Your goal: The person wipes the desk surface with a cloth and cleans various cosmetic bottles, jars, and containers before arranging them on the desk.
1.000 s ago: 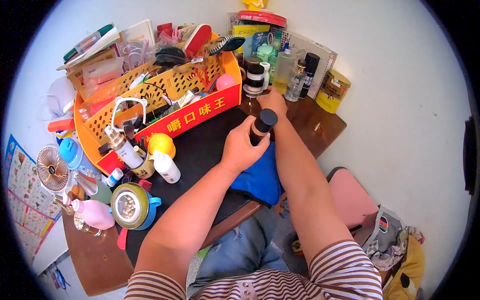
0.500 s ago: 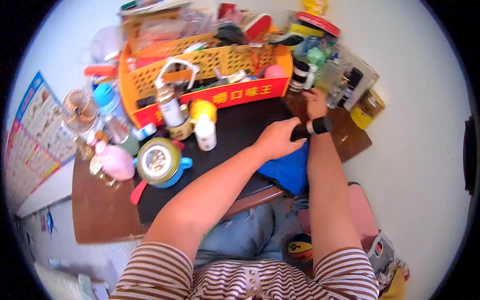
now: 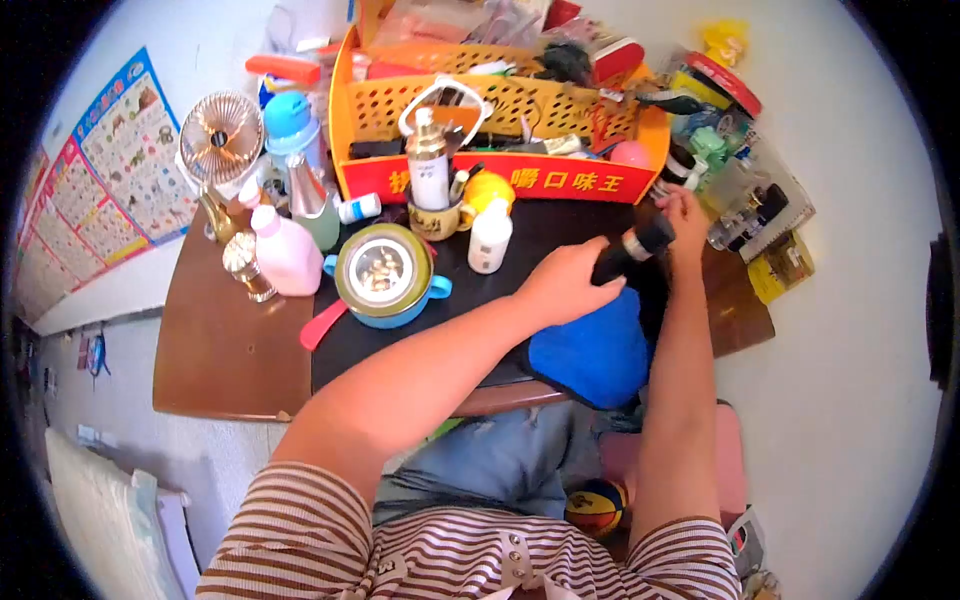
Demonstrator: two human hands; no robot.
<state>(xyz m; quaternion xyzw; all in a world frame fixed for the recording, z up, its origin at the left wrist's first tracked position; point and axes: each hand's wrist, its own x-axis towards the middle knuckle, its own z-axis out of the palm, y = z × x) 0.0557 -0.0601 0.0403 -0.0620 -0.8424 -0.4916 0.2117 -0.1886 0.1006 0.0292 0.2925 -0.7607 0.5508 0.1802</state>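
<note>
My left hand (image 3: pixel 568 284) is wrapped around a black cylindrical bottle (image 3: pixel 636 247) with a pale band, held tilted above the table. Below it lies a blue cloth (image 3: pixel 590 350) with dark trim, at the table's front edge. Farther right, the bent fingers of my right hand (image 3: pixel 686 222) close at the near side of a black-and-white jar (image 3: pixel 680 163); the exact grip is blurred. To the left of my left hand stand a white bottle (image 3: pixel 490 240) and a lidded pot (image 3: pixel 385 278) with blue handles.
A yellow basket (image 3: pixel 580 178) full of odds and ends spans the back of the table. A pink bottle (image 3: pixel 287 255), a small fan (image 3: pixel 222 135) and other bottles crowd the left. Clear bottles and a yellow box (image 3: pixel 783 268) line the right wall.
The view has shifted, so the table things appear farther right. My right hand has moved in against the black-and-white jar, which looks tilted now. My left hand still holds the black bottle, more tilted.
</note>
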